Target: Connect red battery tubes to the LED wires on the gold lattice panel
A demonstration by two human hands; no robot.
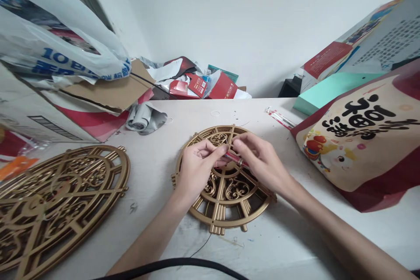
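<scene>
A round gold openwork ornament [218,223] with scrollwork and ribs lies flat on the white table, beneath both hands. Over its centre, my left hand [200,168] is closed, thumb and fingers pinching a slim red rod-like thing [234,157] with a shiny end. That thing slants down to the right, towards my right hand [264,162]. The right thumb and forefinger are pinched together close to the left fingertips; what lies between them is too small to make out. Its other fingers curl beside the red thing. My hands hide part of the ornament's upper half.
Stacked gold openwork ornaments [88,210] lie at left. Behind them stand a carton [49,113] and a plastic bag [65,35]. A red-and-cream bag [354,140] stands at right. Red packaging [223,85] lies behind the table's far edge. A black cable [183,262] crosses the foreground.
</scene>
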